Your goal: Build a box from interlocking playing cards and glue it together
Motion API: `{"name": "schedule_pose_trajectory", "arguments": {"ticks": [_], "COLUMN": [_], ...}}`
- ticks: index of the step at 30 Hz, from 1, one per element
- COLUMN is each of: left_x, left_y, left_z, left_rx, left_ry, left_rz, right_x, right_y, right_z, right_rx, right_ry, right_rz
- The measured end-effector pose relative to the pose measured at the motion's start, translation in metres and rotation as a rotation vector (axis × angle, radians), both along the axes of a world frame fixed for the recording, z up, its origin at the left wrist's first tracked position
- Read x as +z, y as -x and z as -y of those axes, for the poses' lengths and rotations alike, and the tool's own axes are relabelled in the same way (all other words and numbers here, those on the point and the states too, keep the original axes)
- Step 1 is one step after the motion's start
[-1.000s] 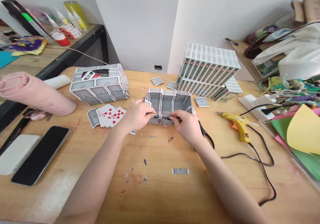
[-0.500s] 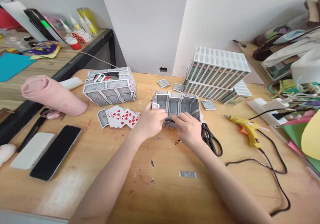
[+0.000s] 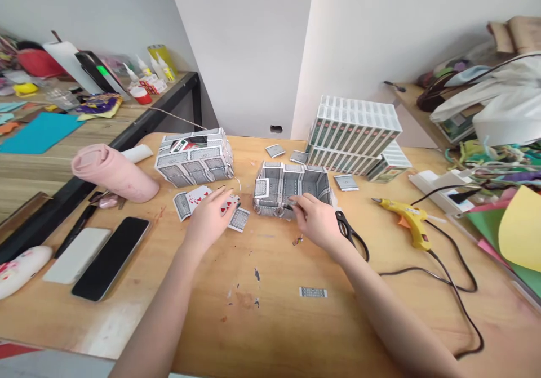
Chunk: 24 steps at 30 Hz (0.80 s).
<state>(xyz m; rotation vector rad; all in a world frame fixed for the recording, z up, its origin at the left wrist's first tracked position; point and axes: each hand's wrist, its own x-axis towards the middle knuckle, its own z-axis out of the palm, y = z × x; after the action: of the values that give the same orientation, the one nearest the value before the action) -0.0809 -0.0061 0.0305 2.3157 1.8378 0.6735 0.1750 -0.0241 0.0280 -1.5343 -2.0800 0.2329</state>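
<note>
My left hand (image 3: 210,214) is over the fanned playing cards (image 3: 182,204), its fingers stretched out and apart, partly hiding the red heart faces. My right hand (image 3: 315,217) has its fingers bent together at the front wall of an open-topped box made of playing cards (image 3: 276,181); thumb and fingers pinch that edge. The box has grey patterned card backs inside and out. Black-handled scissors (image 3: 359,245) lie beside my right wrist, partly hidden by it. A finished-looking card-covered box (image 3: 194,161) stands behind the fanned cards.
Stacked card packs (image 3: 355,130) stand at the back right. A yellow glue gun (image 3: 408,220) with its cord lies on the right. On the left are a phone (image 3: 110,258) and a pink roll (image 3: 114,172). A cut card strip (image 3: 313,292) lies in front.
My left hand has let go of the open box and moved left to the fanned cards. My right hand stays at the box's front wall. The view has shifted slightly.
</note>
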Motion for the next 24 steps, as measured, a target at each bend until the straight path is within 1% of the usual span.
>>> {"name": "schedule_pose_trajectory", "arguments": {"ticks": [1,2,4,7,10,13,16,19,21,24], "left_x": [-0.006,-0.012,-0.021,-0.023,-0.018,-0.012,-0.005,0.005,0.011,0.015], "left_y": [0.005,0.009,0.01,0.009,0.014,0.022,0.025,0.024,0.024,0.025], "left_z": [0.002,0.004,0.008,0.009,0.006,0.002,0.001,0.002,0.003,0.004], "left_rx": [0.003,0.007,0.029,0.026,-0.027,-0.05,-0.068,-0.097,-0.084,-0.036], "left_ry": [0.072,0.109,0.128,0.124,0.147,0.191,0.227,0.273,0.29,0.233], "left_rz": [-0.079,-0.13,-0.194,-0.244,-0.313,-0.36,-0.391,-0.384,-0.378,-0.414], "right_x": [0.002,0.005,0.01,0.022,0.037,0.048,0.053,0.055,0.057,0.06], "right_y": [-0.002,-0.004,-0.01,-0.023,-0.035,-0.044,-0.048,-0.048,-0.047,-0.048], "right_z": [-0.001,-0.002,-0.004,-0.006,-0.006,-0.004,-0.003,-0.001,0.0,0.002], "right_rx": [0.012,0.03,0.062,0.019,-0.051,-0.077,-0.064,-0.023,-0.002,0.017], "right_ry": [0.046,0.088,0.149,0.165,0.13,0.12,0.117,0.127,0.136,0.144], "right_rz": [-0.07,-0.144,-0.303,-0.489,-0.536,-0.546,-0.565,-0.578,-0.572,-0.55]}}
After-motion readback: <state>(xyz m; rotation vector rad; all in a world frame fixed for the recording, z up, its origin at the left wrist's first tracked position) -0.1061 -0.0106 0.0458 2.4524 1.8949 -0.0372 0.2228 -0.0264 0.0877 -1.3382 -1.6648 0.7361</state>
